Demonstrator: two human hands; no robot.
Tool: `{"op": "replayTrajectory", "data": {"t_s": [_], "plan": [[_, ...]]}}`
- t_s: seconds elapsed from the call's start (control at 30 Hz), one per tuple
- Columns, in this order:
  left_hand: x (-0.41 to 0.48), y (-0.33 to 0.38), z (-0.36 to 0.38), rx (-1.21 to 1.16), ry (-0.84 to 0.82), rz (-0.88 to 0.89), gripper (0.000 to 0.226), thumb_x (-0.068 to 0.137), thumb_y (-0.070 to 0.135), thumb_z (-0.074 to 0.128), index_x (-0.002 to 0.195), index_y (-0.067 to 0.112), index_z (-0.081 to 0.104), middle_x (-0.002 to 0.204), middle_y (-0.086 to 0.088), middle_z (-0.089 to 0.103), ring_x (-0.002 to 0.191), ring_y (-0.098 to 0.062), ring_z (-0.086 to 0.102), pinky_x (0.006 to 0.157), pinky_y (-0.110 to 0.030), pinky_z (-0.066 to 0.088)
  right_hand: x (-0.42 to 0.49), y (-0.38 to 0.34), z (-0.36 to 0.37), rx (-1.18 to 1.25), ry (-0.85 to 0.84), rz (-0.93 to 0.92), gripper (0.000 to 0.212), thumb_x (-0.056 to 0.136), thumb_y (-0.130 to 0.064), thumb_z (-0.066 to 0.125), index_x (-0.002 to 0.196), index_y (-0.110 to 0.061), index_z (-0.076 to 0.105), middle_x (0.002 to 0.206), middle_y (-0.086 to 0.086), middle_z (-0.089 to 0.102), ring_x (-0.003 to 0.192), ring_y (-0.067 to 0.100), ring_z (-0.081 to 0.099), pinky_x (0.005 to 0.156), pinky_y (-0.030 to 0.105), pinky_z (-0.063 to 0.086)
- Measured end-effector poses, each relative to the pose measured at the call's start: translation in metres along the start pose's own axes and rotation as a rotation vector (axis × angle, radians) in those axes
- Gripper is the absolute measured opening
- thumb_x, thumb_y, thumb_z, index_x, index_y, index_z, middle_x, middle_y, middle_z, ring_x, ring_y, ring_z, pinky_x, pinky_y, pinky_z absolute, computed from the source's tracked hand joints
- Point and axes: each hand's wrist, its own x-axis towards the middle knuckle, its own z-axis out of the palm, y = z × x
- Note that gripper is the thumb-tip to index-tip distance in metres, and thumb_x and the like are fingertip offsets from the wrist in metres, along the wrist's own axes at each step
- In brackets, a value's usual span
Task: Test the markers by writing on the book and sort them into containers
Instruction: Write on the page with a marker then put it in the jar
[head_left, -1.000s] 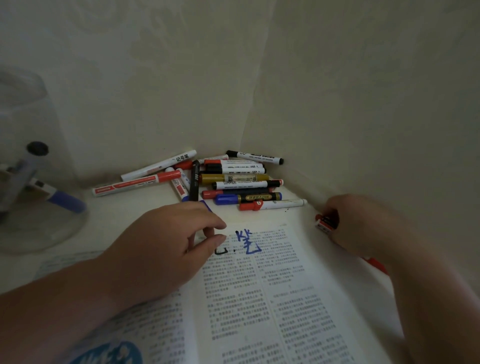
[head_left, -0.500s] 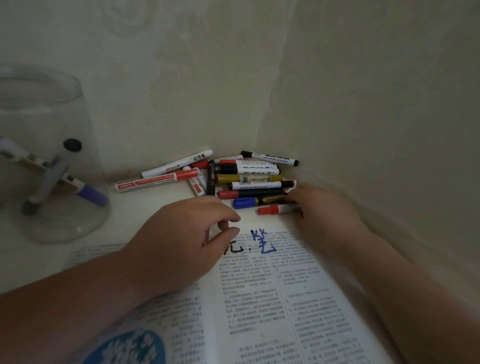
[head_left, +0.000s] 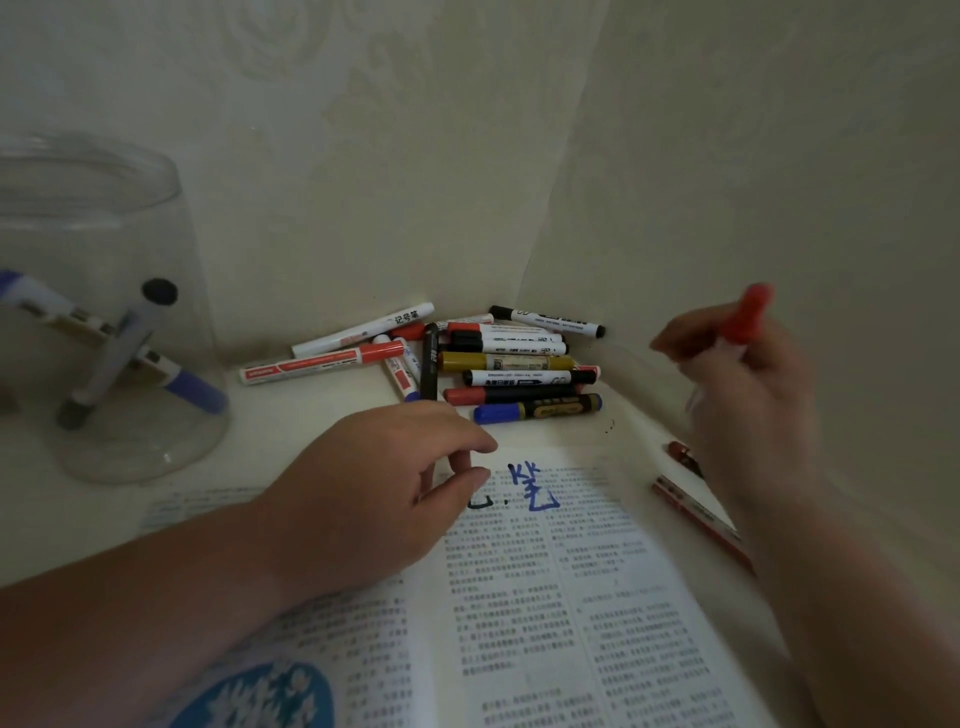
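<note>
At the far left, a clear glass jar (head_left: 171, 234) is standing on the pale tabletop (head_left: 291, 415). Two markers are leaning inside it, a blue-capped marker (head_left: 176, 379) and a grey marker (head_left: 122, 348) with a black end. Further right, a pile of markers (head_left: 498, 364) is lying in the corner where the two walls meet. A long red-and-white marker (head_left: 322, 361) is sticking out at the pile's left, and a blue-and-black marker (head_left: 537, 410) is lying nearest the book (head_left: 545, 597).

The book is lying open in front of the pile, with a blue handwritten character (head_left: 532, 488) near the top of its printed page. The left hand (head_left: 374, 493) is resting on the open pages just left of that character. Its fingers are loosely curled, grasping nothing, with the fingertips touching the paper.

To the right, the right hand (head_left: 748, 400) is hovering above the book's right edge, blurred. Its fingers are curling around a red-capped marker (head_left: 750, 317), the cap poking out above the fist. Below that hand, a red marker (head_left: 696, 514) is lying on the table beside the page.
</note>
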Motion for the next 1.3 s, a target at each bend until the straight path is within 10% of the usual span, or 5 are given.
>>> {"op": "replayTrajectory", "data": {"t_s": [0.1,0.23,0.9,1.07,1.3], "plan": [[-0.001,-0.002,0.001,0.021,-0.038,0.01,0.028,0.094,0.051,0.051,0.117,0.041,0.065,0.091,0.035,0.055,0.082,0.007,0.055,0.064,-0.005,0.038,-0.001,-0.012,0.0,0.839,-0.152,0.404,0.012,0.088,-0.012,0.045,0.076,-0.014,0.048,0.059,0.004,0.037,0.051,0.017,0.032,0.052,0.026,0.031],[-0.001,-0.002,0.002,0.025,-0.081,0.025,0.027,0.094,0.05,0.052,0.118,0.045,0.063,0.095,0.034,0.057,0.088,0.012,0.054,0.067,-0.006,0.038,-0.009,-0.006,0.005,1.154,-0.432,0.712,0.07,0.084,-0.081,0.039,0.065,-0.014,0.032,0.058,-0.001,0.018,0.05,0.013,0.016,0.052,0.03,0.011],[0.0,-0.003,0.002,0.06,-0.164,0.071,0.03,0.094,0.053,0.049,0.116,0.042,0.065,0.086,0.046,0.043,0.089,0.023,0.044,0.073,-0.007,0.034,-0.016,0.012,0.013,1.214,-0.685,1.035,0.033,0.089,-0.017,0.062,0.06,-0.009,0.048,0.052,-0.001,0.038,0.045,0.007,0.03,0.036,0.02,0.037],[0.002,-0.005,-0.002,0.079,-0.263,0.056,0.052,0.089,0.072,0.032,0.126,0.046,0.058,0.109,0.034,0.052,0.105,0.011,0.048,0.087,-0.013,0.042,-0.021,0.018,0.006,1.061,-0.971,1.057,0.053,0.095,-0.043,0.047,0.069,0.002,0.058,0.064,0.015,0.053,0.055,0.025,0.049,0.049,0.03,0.042],[0.001,0.005,-0.014,0.262,-0.493,0.023,0.073,0.081,0.091,0.022,0.146,0.055,0.022,0.121,0.036,0.03,0.113,0.008,0.039,0.098,-0.019,0.04,-0.016,0.03,0.001,0.987,-0.844,0.96,0.068,0.096,-0.058,0.038,0.061,-0.003,0.056,0.044,0.002,0.012,0.035,0.015,0.015,0.038,0.02,0.013]]}}
